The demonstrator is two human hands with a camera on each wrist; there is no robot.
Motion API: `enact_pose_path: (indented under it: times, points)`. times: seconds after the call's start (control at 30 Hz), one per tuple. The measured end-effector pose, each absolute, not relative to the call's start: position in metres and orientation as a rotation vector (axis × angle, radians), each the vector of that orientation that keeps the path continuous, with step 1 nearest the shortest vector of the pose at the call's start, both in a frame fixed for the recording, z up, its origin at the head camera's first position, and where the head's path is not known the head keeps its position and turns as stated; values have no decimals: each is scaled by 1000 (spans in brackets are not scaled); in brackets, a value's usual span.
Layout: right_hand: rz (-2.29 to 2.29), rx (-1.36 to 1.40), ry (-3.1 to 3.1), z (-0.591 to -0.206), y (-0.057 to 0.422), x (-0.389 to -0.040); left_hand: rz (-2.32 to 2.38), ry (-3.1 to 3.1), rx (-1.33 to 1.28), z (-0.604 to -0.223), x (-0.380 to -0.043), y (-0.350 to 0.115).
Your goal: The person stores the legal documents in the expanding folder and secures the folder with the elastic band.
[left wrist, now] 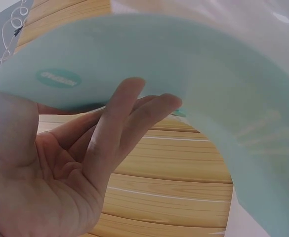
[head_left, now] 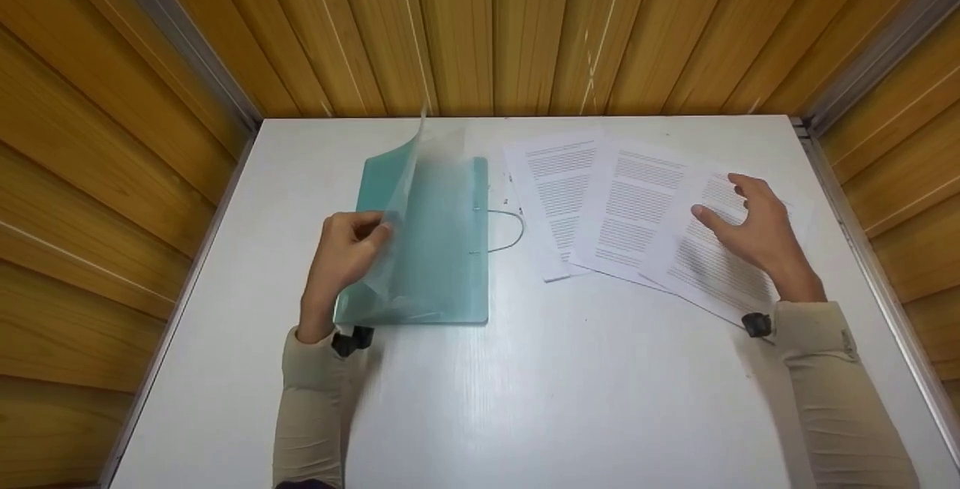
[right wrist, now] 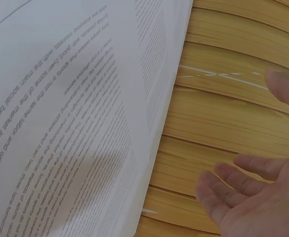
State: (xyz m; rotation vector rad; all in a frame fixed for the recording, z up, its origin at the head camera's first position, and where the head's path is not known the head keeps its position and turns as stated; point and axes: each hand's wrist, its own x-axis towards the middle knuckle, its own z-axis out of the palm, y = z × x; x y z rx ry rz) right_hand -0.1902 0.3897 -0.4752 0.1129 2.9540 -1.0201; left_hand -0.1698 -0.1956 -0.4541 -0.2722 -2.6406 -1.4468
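Observation:
On the left of the table lies a translucent teal plastic folder (head_left: 454, 271), with a thin cord loop (head_left: 522, 230) sticking out at its right edge. My left hand (head_left: 341, 249) pinches the lifted cover (left wrist: 149, 54) by its left side, between thumb and fingers; the cover bends upright and carries an oval label (left wrist: 59, 78). To the right, several printed sheets (head_left: 637, 204) lie fanned out, overlapping one another. Above the rightmost sheet (head_left: 709, 264) hovers my right hand (head_left: 761, 226), thumb and fingers spread, holding nothing; its shadow falls on the print.
A white table (head_left: 525, 406) bears everything. Wood-patterned panels (head_left: 525, 31) wall it in at the back and both sides, with metal strips (head_left: 180, 31) at the corners. A coiled white cable (left wrist: 17, 22) shows in the left wrist view.

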Motion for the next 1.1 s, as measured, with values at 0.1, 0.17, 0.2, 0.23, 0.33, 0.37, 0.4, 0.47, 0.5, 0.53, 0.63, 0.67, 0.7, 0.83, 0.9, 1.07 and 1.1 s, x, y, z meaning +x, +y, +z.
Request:
enact_pose_path:
  times: [0.1,0.17,0.2,0.23,0.33,0.37,0.4,0.47,0.5,0.53,0.63,0.67,0.7,0.83,0.9,1.07,1.1]
  points:
    - [-1048,135,2968,-477,398,-189,-1448,-2642,-261,-453,-169,-196]
    - [-1062,150,2974,-479,404,-188,-1447,-2646,-261,-452,-169,-196]
    - [-1065,159,2976,-479,407,-187,-1448,-2648,-262,-451,-169,-196]
    - [-1066,169,2978,-480,411,-187,-1446,-2651,-263,-451,-169,-196]
    - [-1065,191,2987,-482,421,-184,-1442,-2661,-255,-452,-170,-195]
    - [-1064,202,2989,-482,425,-183,-1442,-2666,-248,-452,-170,-195]
    - [-1063,212,2991,-483,429,-182,-1438,-2671,-243,-453,-171,-194]
    - [-1066,232,2989,-485,435,-179,-1432,-2682,-231,-454,-171,-193]
    - [-1069,247,2984,-486,439,-178,-1431,-2685,-227,-454,-171,-193]
    - [-1070,264,2975,-487,442,-176,-1433,-2687,-222,-455,-172,-192]
    - [-1056,312,2955,-492,451,-171,-1436,-2691,-222,-457,-172,-190]
    - [-1045,328,2950,-494,453,-170,-1438,-2691,-222,-457,-172,-190]
    - [-1038,342,2946,-496,456,-169,-1440,-2691,-225,-457,-172,-189]
    - [-1004,377,2937,-504,465,-165,-1441,-2692,-231,-456,-172,-188]
    - [-993,383,2936,-508,470,-164,-1443,-2689,-232,-456,-172,-188]
    - [-957,409,2926,-517,479,-162,-1452,-2679,-230,-454,-170,-189]
    - [-954,417,2917,-518,481,-161,-1453,-2679,-229,-454,-170,-190]
